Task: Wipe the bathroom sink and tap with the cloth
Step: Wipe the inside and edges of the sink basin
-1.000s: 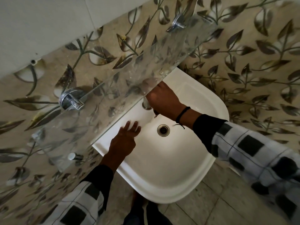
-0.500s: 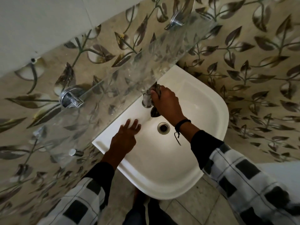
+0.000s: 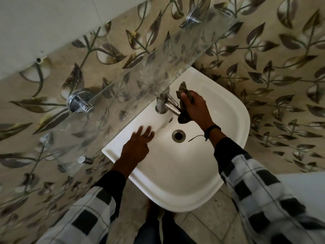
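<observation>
A white ceramic wall-hung sink (image 3: 175, 203) sits against a wall of beige tiles printed with grey leaves (image 3: 263, 67). At the middle of its back edge stands a chrome pillar tap (image 3: 161, 104), its spout pointing out over the basin. The right hand (image 3: 197, 108) grips a dark, crumpled cloth (image 3: 183, 118) and holds it against the end of that spout. Its fingers are curled tight around the fabric, with one tuft sticking out above the fist and a larger wad hanging below it. A black cord wristband (image 3: 212, 130) circles that wrist, one loose end trailing over the basin.

The left hand (image 3: 136, 147) rests on the sink near its back left corner, fingers straight and lying close together (their tips are slightly blurred), holding nothing.

A clear glass shelf (image 3: 140, 81) runs along the wall directly above the sink's back edge. It overhangs the top of the tap, whose head shows only through the glass. Two chrome brackets carry it, one on the left (image 3: 79, 103) and one at its far end (image 3: 192, 18). In the basin floor lies a round metal drain (image 3: 178, 135), with a small overflow hole (image 3: 170, 120) between it and the tap. Black-and-white checked sleeves (image 3: 255, 191) cover both forearms, and pale floor tiles (image 3: 211, 222) show below the sink's front edge.
</observation>
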Motion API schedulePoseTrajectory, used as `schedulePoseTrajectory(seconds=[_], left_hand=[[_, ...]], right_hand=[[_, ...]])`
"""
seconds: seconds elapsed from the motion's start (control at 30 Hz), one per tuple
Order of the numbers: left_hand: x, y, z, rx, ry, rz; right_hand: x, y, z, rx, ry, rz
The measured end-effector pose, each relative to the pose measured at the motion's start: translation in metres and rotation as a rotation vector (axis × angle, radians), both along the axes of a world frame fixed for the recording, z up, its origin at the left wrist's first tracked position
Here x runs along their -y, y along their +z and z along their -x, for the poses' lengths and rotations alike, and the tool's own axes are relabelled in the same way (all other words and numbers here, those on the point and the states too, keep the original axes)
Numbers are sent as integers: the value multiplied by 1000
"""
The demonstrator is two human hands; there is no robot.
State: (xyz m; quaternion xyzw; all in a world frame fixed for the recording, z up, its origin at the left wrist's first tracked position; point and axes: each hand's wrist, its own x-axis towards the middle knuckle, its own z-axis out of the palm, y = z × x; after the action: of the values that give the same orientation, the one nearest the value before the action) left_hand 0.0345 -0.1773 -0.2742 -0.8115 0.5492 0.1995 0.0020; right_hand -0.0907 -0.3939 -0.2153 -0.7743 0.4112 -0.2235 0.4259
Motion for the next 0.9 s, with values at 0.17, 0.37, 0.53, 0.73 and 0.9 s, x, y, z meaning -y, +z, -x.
schedulePoseTrajectory(seconds=[0.17, 0.37, 0.53, 0.73, 0.9], left_hand=[[0, -2, 1, -7, 6, 29], [-1, -5, 0, 5, 14, 32], [-1, -7, -1, -20, 27, 29], [0, -7, -2, -31, 47, 2], [1, -4, -5, -70, 56, -14]], right_hand=[[3, -9, 0, -203, 90, -329], [-11, -20, 18, 237, -78, -962], [-32, -36, 25, 495, -236, -1169], [-46, -50, 56, 448, -257, -1030], [-51, -58, 92, 141, -293, -852]])
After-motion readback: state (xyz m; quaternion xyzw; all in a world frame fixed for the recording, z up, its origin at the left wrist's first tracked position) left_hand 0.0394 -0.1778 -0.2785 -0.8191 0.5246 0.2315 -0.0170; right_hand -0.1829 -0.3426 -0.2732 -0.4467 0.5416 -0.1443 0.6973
